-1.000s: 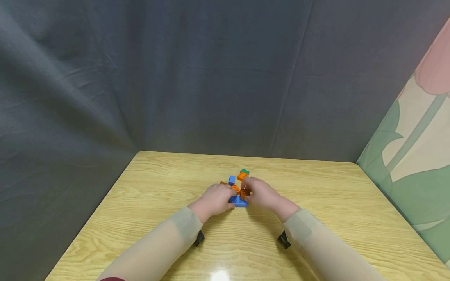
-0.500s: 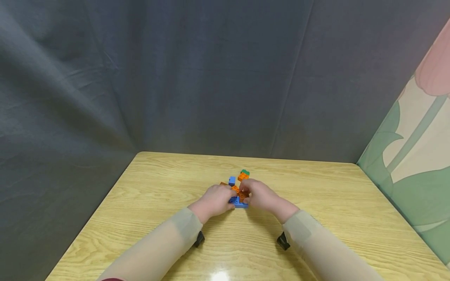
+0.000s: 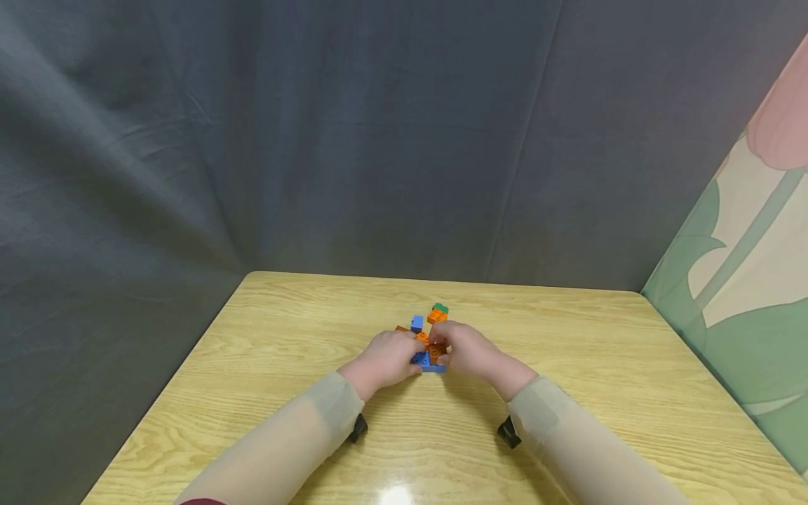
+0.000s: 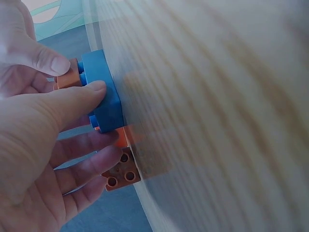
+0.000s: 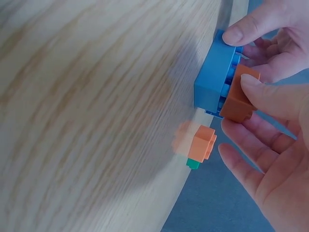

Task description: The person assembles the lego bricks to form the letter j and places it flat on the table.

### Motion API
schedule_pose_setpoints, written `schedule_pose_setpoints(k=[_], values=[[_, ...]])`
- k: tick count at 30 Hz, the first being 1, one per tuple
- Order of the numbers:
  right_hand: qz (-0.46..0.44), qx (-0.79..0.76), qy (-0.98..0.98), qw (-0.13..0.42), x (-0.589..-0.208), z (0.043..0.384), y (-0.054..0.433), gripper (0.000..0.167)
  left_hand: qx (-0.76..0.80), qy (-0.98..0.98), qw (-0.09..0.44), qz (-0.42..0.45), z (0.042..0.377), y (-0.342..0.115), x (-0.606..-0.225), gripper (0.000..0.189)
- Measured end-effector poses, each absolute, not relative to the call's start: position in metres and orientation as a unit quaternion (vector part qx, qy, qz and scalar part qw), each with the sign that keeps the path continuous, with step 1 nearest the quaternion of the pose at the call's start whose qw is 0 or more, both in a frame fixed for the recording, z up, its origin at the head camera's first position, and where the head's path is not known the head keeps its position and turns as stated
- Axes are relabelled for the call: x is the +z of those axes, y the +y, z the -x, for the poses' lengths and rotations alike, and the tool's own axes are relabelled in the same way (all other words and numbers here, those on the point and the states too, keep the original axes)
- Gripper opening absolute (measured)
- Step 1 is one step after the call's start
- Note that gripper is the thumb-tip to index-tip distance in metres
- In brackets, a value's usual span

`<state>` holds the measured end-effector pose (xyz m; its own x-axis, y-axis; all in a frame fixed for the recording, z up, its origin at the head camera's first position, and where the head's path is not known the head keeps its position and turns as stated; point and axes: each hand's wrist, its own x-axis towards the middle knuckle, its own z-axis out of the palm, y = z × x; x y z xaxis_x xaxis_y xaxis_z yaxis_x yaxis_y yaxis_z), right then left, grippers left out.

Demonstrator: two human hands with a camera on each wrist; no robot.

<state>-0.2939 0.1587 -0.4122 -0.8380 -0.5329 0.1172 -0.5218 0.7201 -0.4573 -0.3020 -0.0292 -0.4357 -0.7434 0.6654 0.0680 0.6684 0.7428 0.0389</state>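
Head view: we find the blue brick (image 5: 211,72) on the tabletop (image 3: 568,351), between left and right edges, toward the far edge, in the left hand's (image 3: 386,356) grip. The right hand (image 3: 470,348) pinches a brown brick (image 5: 233,103) at the blue brick's studded side; orange brick (image 3: 437,316) and green piece (image 3: 440,307) sit nearer the far edge.

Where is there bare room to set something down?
Bare wood-grain table lies left of the left hand, right of the right hand, and between the beige sleeves. Crowded: between the hands, at the studded blue plastic brick, and just beyond, at an orange plastic brick.
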Motion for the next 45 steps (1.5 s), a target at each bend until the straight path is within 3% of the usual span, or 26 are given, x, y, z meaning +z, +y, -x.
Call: schedule_pose_setpoints(k=[45], values=[[0.304, -0.234, 0.923, 0.021, -0.4102, 0.2948, 0.1573, 0.032, -0.041, -0.932, 0.028, 0.359, 0.2973, -0.0294, -0.4288, 0.016]])
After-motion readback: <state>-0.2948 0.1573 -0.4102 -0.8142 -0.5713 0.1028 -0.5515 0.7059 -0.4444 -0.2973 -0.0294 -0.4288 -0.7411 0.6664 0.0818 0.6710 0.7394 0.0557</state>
